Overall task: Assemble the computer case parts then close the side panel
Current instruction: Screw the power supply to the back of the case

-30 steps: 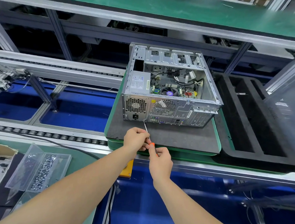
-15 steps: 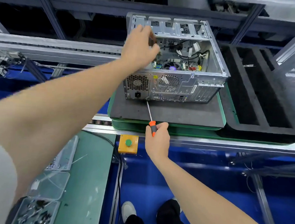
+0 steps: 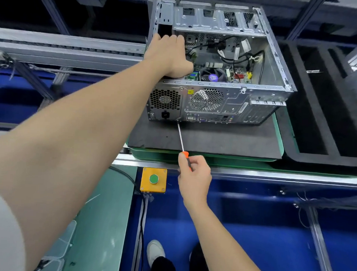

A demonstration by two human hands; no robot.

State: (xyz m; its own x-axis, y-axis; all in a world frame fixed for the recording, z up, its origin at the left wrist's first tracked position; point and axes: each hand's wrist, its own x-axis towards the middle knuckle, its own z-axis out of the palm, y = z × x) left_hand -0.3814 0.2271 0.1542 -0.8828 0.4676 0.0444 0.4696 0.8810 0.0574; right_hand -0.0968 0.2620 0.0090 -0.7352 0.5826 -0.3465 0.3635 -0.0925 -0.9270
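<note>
Nearest to the camera I see a white shoe (image 3: 155,251) and dark trouser legs (image 3: 163,267) on the blue floor (image 3: 251,230). The green desk (image 3: 102,224) lies at lower left. Clear plastic boxes (image 3: 65,239) sit on its near part, and their contents are too blurred to read.

A yellow switch box (image 3: 153,187) with a green button (image 3: 153,178) is mounted just below the metal rail (image 3: 274,177). A black cable (image 3: 142,215) runs down beside it.

The right hand (image 3: 194,178) is just to the right of the switch box. Its fingers and thumb are closed round the orange handle of a screwdriver (image 3: 181,139). The shaft slants up and left across a black mat (image 3: 224,141). Its tip meets the lower rear edge of the computer case (image 3: 236,97), at the bottom corner of the power supply (image 3: 164,102).

The mat lies on a green pallet (image 3: 213,159). The case lies on its side on the mat, with its rear face toward me and its open side up. Inside it I see the circuit board (image 3: 227,74) and black wiring (image 3: 261,63).

The left hand (image 3: 168,57) extends over the case and rests palm down on top of the power supply. Its fingers fold over the far edge and out of view, so I cannot tell whether they grip or only press. The two hands are well apart.

A black foam tray (image 3: 310,100) with long compartments lies to the right of the pallet. Grey conveyor rails (image 3: 65,46) run beyond the case on the left.
</note>
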